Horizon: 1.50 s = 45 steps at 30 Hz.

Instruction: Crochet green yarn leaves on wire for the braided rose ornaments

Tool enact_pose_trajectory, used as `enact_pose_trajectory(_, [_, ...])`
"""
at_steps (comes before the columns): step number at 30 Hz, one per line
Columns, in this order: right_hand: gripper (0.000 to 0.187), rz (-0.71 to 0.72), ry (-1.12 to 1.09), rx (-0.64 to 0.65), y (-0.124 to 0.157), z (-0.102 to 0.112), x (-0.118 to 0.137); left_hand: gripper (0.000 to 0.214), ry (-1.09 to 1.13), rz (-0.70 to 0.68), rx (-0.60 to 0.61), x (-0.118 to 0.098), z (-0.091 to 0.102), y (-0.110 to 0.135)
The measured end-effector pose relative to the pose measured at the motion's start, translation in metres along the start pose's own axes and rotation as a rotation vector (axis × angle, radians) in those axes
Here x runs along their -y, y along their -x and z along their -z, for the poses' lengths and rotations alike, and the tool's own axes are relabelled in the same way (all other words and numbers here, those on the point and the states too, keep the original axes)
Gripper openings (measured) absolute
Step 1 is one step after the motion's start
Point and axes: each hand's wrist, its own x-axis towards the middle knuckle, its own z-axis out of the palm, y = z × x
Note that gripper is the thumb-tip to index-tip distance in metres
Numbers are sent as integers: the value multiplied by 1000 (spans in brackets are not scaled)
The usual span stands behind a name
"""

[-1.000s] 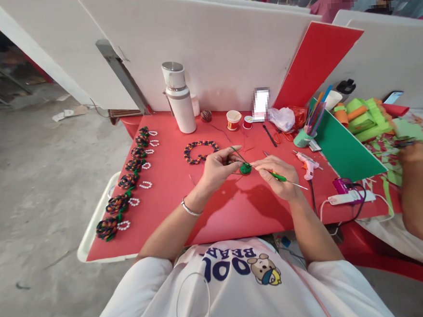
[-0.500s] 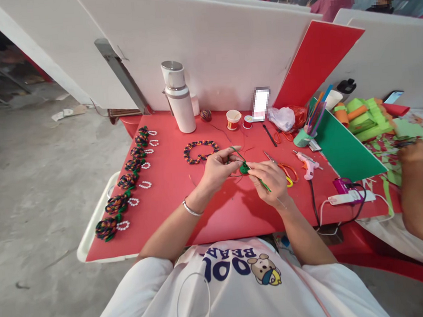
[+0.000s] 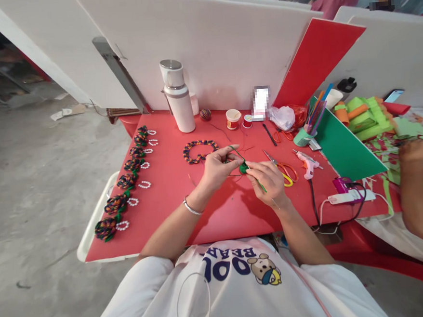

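Observation:
My left hand (image 3: 216, 168) pinches a small green crocheted piece (image 3: 243, 168) above the middle of the red table, with a strand of green yarn (image 3: 235, 151) running over its fingers. Closed around a thin crochet hook (image 3: 262, 187) with a green handle, my right hand (image 3: 271, 177) meets the piece from the right. The hook's tip is too small to make out at the stitches. Just beyond my left hand lies a curved multicoloured crocheted strip (image 3: 189, 156). Scissors (image 3: 288, 175) with orange and yellow handles lie beside my right hand.
Multicoloured yarn flowers (image 3: 116, 203) with white bead loops (image 3: 133, 201) line the table's left side. A white thermos (image 3: 182, 107), yarn ball (image 3: 205, 114), paper cup (image 3: 233, 120) and phone (image 3: 261, 103) stand behind. At right are a pink glue gun (image 3: 308, 165), power strip (image 3: 350, 197) and a co-worker's hand (image 3: 414, 156).
My right hand has shifted slightly left, with the hook in it, nearer the green piece. My left hand keeps nearly the same place and grip.

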Motion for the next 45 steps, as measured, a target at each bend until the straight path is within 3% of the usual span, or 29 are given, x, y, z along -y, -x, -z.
enact_pose_trajectory(4, [28, -3, 16, -24, 1, -2, 1, 65, -32, -9, 20, 0, -2, 1])
enact_pose_trajectory(7, [31, -12, 56, -97, 1, -9, 6, 68, 65, 5, 28, -2, -8, 2])
enact_pose_trajectory(13, [29, -24, 5, -331, -3, -19, 6, 61, 377, 286, 247, -12, -6, 2])
enact_pose_trajectory(15, [26, 11, -145, -281, -9, -12, 0, 59, 384, 322, 299, -16, 0, 0])
enact_pose_trajectory(18, [24, 5, -363, -49, -18, 6, -13, 60, 275, 306, 282, -20, 11, -3])
enact_pose_trajectory(21, [26, -9, -423, 131, -23, 24, -22, 63, 150, 274, 247, -20, 17, -6])
enact_pose_trajectory(26, [25, -60, -463, 230, -25, 39, -20, 62, 77, 263, 249, -19, 17, -7])
enact_pose_trajectory(33, [15, -366, -806, 139, -17, 40, -19, 62, 94, 198, 316, -24, 13, -7])
enact_pose_trajectory(38, [21, -536, -1005, 58, -10, 19, -19, 59, 104, 122, 296, -19, 7, -5])
enact_pose_trajectory(42, [22, -496, -895, -107, -7, -1, -13, 57, 63, 89, 301, -8, 0, -2])
enact_pose_trajectory(45, [22, -463, -702, -136, -7, -3, -8, 55, 38, 64, 300, -8, 0, 0])
